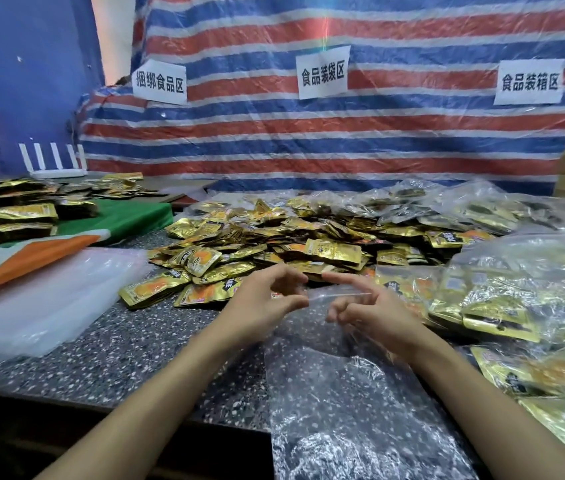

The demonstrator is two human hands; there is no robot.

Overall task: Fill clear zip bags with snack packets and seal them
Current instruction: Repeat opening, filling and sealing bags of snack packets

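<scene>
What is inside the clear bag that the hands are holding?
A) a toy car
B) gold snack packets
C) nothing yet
C: the speckled counter shows straight through the clear bag held by the left hand and right hand.

A zip bag point(343, 393) lay on the table point(128, 348) nearest the person, behind it a heap of snack packets point(274, 237). Left lay a stack of empty bags point(31, 306), right the filled bags point(499, 299); more packets sat on a cloth point(118, 220) far left, and a tarp point(309, 140) with three paper signs point(322, 72) hung behind
</scene>
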